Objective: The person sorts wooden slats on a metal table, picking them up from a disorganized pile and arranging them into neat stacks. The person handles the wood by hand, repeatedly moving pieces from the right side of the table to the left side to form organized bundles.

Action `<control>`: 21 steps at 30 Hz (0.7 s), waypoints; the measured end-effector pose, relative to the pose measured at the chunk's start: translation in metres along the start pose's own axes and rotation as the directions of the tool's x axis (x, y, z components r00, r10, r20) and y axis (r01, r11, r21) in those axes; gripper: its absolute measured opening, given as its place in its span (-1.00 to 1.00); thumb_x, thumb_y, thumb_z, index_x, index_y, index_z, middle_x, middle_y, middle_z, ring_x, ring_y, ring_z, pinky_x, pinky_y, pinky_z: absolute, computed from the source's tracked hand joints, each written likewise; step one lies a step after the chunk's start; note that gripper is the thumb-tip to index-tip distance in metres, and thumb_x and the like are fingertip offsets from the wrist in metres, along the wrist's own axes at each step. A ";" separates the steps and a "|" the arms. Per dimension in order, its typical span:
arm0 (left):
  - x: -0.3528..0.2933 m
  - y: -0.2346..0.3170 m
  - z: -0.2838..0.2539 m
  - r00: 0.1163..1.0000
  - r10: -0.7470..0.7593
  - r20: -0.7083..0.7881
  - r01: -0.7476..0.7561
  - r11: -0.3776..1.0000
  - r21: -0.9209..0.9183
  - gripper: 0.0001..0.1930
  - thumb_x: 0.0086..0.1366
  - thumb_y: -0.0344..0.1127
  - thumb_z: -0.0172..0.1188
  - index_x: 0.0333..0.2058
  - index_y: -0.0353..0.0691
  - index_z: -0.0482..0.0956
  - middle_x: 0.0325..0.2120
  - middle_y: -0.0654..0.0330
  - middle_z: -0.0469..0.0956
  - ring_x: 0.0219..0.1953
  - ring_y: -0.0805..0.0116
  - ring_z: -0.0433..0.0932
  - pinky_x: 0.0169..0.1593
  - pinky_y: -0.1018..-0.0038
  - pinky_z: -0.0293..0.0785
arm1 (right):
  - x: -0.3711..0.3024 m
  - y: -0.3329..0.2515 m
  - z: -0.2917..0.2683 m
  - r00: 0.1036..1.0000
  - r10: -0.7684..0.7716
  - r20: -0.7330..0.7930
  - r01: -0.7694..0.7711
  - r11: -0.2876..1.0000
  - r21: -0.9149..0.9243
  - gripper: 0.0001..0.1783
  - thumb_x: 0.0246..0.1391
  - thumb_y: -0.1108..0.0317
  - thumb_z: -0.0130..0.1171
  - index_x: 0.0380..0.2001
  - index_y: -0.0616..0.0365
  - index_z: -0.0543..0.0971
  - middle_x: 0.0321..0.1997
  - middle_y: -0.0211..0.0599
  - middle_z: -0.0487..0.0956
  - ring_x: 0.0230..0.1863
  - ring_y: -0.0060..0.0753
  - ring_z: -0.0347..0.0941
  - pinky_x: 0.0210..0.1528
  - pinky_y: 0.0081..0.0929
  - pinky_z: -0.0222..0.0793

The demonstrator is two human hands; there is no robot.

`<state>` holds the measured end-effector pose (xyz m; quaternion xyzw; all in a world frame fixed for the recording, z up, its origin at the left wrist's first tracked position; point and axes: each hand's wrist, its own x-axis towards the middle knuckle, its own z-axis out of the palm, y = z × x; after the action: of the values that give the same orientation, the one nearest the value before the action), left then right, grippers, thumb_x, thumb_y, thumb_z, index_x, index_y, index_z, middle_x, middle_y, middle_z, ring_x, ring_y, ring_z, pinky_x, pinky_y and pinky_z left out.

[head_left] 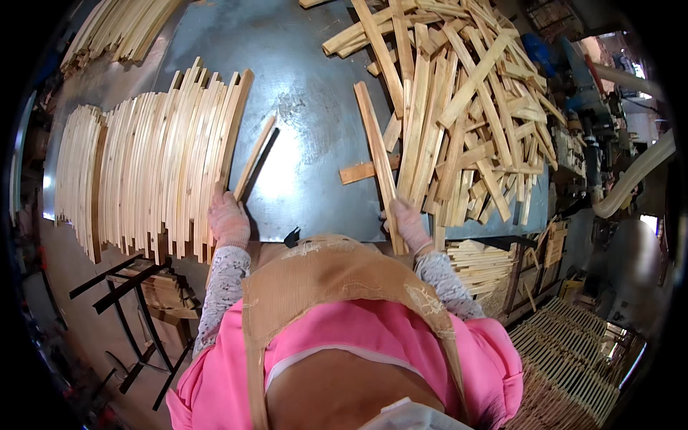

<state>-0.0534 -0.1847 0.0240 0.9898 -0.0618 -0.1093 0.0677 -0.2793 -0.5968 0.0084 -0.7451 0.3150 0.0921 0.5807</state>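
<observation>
My left hand (229,223), in a pale glove, is closed around a thin wooden strip (256,154) that slants up and away over the metal tabletop, casting a dark shadow. Directly beside that hand stands a neat row of wooden strips (161,161), laid side by side with their near ends past the table edge. On the right, my gloved right hand (409,225) grips the near end of another wooden strip (374,143). This one lies along the left side of a loose heap of wooden strips (459,100), piled crosswise. The fingertips of both hands are partly hidden.
A grey metal table (308,79) spans the front. More stacked strips (118,29) lie at its far left. Below the left edge stands a black metal frame (136,315) near wood pieces. A slatted stack (566,358) is at lower right; a pale hose (634,175) hangs beyond.
</observation>
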 end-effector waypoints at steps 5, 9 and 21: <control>0.009 -0.043 0.008 0.997 -0.078 -0.026 0.081 0.990 0.112 -0.22 0.36 -0.22 0.30 0.51 0.02 0.21 0.52 -0.02 0.17 0.54 -0.08 0.18 0.53 0.00 0.10 | -0.037 -0.022 0.033 0.912 -0.360 -0.194 0.243 0.859 -0.450 -0.33 0.30 0.13 0.26 0.41 0.14 0.47 0.32 0.21 0.57 0.32 0.28 0.50 0.40 -0.08 0.37; 0.022 -0.039 -0.007 0.991 -0.067 -0.114 0.060 0.996 -0.066 -0.25 0.33 -0.21 0.30 0.48 -0.06 0.31 0.52 -0.03 0.22 0.54 -0.06 0.19 0.54 0.04 0.11 | -0.052 -0.042 0.034 0.858 -0.479 -0.186 0.281 0.741 -0.610 -0.22 0.01 0.22 0.47 0.35 0.04 0.52 0.06 0.13 0.63 0.02 0.25 0.62 0.06 -0.03 0.58; 0.135 0.075 -0.110 0.889 0.443 0.119 0.199 -0.138 -0.970 -0.47 0.59 0.14 0.08 0.19 -0.20 0.61 -0.17 0.25 0.65 -0.18 0.47 0.61 -0.01 0.54 0.55 | -0.062 -0.083 0.031 0.827 -0.560 0.049 0.430 0.574 -0.697 -0.25 0.06 0.28 0.45 0.37 0.04 0.51 0.05 0.15 0.62 -0.05 0.28 0.60 0.01 -0.01 0.55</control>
<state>0.0943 -0.2641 0.1130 0.5338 -0.0682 -0.3198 0.7798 -0.2730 -0.5355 0.0973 -0.9671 0.0869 -0.0318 0.2371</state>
